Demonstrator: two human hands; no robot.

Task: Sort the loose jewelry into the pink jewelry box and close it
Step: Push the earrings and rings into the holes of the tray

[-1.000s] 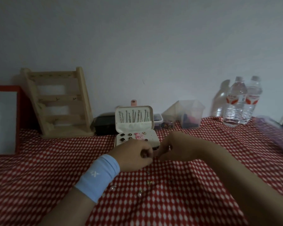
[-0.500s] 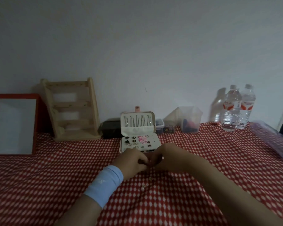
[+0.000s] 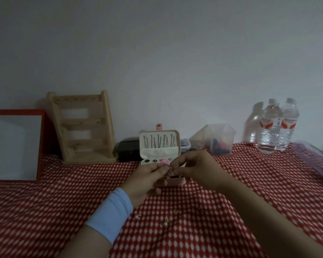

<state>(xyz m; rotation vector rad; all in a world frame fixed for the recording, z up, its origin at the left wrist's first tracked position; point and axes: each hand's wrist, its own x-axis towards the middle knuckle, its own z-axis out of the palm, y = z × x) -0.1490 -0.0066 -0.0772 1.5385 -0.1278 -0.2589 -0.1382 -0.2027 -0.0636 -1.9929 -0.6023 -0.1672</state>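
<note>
The pink jewelry box (image 3: 172, 181) stands open on the red checked cloth, its lid (image 3: 159, 144) upright with several silver pieces hanging inside. My left hand (image 3: 147, 178), with a light blue wristband, and my right hand (image 3: 196, 167) meet just above the box's front. Both pinch one small piece of jewelry (image 3: 169, 170) between their fingertips; it is too small to identify. Studs and a pink item lie in the box tray, partly hidden by my hands. Loose earrings (image 3: 165, 221) lie on the cloth below my hands, another (image 3: 137, 216) by my wristband.
A wooden display stand (image 3: 82, 127) and a red-framed white board (image 3: 17, 146) lean on the wall at left. A black case (image 3: 129, 150) sits behind the box. A clear plastic container (image 3: 218, 138) and two water bottles (image 3: 277, 125) stand at right.
My hands have risen from the cloth to just above the box front, still pinching the small piece. The camera has tilted up, so the scene sits lower.
</note>
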